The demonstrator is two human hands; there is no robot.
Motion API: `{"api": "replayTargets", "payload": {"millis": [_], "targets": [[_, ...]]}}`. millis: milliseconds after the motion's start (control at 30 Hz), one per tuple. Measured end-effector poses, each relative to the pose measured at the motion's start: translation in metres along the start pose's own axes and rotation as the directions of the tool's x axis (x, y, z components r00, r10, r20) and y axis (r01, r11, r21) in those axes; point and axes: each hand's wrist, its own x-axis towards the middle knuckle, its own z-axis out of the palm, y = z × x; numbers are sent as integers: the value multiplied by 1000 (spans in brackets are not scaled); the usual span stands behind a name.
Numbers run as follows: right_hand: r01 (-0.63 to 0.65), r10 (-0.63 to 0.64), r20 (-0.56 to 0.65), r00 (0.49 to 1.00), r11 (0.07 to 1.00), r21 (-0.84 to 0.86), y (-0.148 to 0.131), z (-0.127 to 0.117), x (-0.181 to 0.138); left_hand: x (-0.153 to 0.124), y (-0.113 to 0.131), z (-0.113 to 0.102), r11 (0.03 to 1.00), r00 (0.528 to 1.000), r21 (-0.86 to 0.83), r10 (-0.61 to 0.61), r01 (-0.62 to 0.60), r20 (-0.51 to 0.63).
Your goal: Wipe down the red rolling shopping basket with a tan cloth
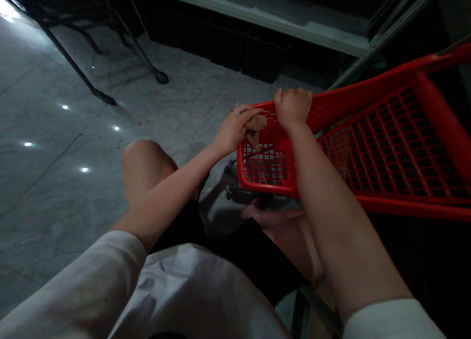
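Crumpled brown cloth [255, 127] sits at the top rim of a red plastic shopping cart basket [368, 147], pressed vs. the mesh end wall. Going L to R: grey tiled floor [55, 147] w/ light spots, dark metal stand legs [110, 64] further back, then a bare knee [142, 157]. Left hand [233, 130] has fingers curled, pinching the cloth against the rim. Right hand [292, 106] just beside it, fingers folded over the rim edge, gripping it. Basket is tilted, its long side running off to the R. Low pale shelf [265, 10] w/ dark crates under it behind.
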Motion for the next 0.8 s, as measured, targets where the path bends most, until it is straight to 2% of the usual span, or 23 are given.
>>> {"api": "replayTargets", "payload": {"millis": [67,167,333,433,533,600,667,800], "targets": [[-69,70,15,997,996,-58,0,-4,4,6,-2,1,999,1000,-31,16,-16,10],[-134,135,-1,991,987,-92,6,-5,6,-9,8,6,997,1000,-70,24,-24,6],[-129,129,1,992,991,-35,22,4,10,-76,57,16,980,1000,-200,-2,-3,-25],[-142,141,-10,990,989,-34,19,3,10,-117,91,19,967,998,-255,-32,15,-62],[-149,153,42,987,985,-87,8,-7,5,-137,105,21,968,996,-250,-38,18,-75],[-122,133,89,987,986,-112,1,-15,1,-134,99,19,967,998,-251,29,-41,-53],[-79,89,101,991,992,-95,-3,-18,-4,-121,83,15,965,996,-248,83,-88,-30],[-5,4,32,999,1000,19,1,-8,-7,-70,37,5,990,999,-136,33,-34,-13]]}}
